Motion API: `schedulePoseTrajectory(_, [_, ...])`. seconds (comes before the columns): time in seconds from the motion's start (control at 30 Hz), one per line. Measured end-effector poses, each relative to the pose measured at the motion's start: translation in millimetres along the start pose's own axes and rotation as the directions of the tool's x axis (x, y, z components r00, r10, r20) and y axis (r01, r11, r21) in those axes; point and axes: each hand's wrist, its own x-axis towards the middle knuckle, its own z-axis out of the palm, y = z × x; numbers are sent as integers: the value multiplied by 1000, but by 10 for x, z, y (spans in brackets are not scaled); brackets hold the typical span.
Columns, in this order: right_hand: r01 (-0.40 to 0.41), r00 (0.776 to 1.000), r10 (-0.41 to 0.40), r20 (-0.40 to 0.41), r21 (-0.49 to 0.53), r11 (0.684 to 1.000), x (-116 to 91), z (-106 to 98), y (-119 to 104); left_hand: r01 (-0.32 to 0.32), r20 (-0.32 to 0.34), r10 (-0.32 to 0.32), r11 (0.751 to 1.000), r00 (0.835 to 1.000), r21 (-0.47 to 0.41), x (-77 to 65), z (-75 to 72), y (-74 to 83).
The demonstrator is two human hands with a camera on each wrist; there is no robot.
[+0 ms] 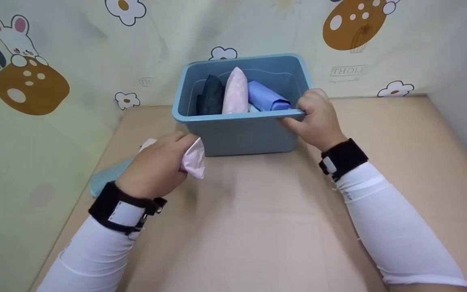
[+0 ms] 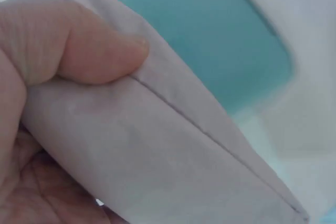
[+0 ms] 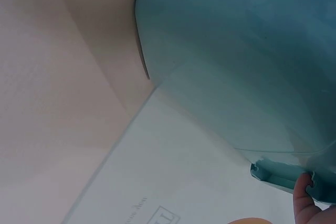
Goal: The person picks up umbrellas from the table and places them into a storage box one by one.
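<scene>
My left hand [image 1: 156,166] grips a pale pink folded fabric bundle [image 2: 147,140] in front of the bin's left side. One pointed end of the bundle sticks out past the fingers. In the left wrist view the thumb presses along its seam. My right hand [image 1: 320,117] holds the rim of the blue plastic bin [image 1: 249,136] at its front right corner. Inside the bin stand a dark bundle [image 1: 212,95], another pale pink bundle [image 1: 236,92] and a rolled blue bundle [image 1: 268,96]. The bin's outer wall [image 3: 226,77] fills much of the right wrist view.
A teal flat piece [image 1: 110,175] lies on the table at the left, partly hidden behind my left hand. The bin stands on the beige tabletop [image 1: 266,227] close to the patterned back wall [image 1: 168,48]. A side wall [image 1: 22,162] borders the left edge.
</scene>
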Motion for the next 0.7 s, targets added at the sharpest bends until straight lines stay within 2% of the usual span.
schedulePoseTrajectory(0.13, [-2, 1000, 2, -2, -8, 1000, 0, 7, 7, -105, -129, 109, 994, 986, 38, 36, -221, 164])
schedulePoseTrajectory(0.33, [-16, 1000, 16, -1, -7, 1000, 10, 11, 2, -183, -260, 192, 981, 946, 60, 170, -417, 328])
schedulePoseTrajectory(0.43, [22, 1000, -23, -10, -17, 1000, 11, 6, 13, -240, -323, 253, 968, 912, 78, 302, -414, 372])
schedulePoseTrajectory(0.5, [45, 999, -46, -19, -24, 999, 12, 3, 23, -281, -365, 295, 955, 883, 91, 426, -382, 384])
schedulePoseTrajectory(0.57, [48, 999, -49, -23, -28, 998, 11, 3, 27, -301, -397, 316, 948, 862, 102, 572, -331, 378])
schedulePoseTrajectory(0.6, [43, 999, -44, -22, -26, 999, 9, 6, 25, -305, -410, 321, 947, 854, 104, 649, -303, 372])
schedulePoseTrajectory(0.7, [20, 1000, -21, -12, -17, 1000, -2, 18, 16, -295, -438, 308, 950, 844, 99, 870, -204, 345])
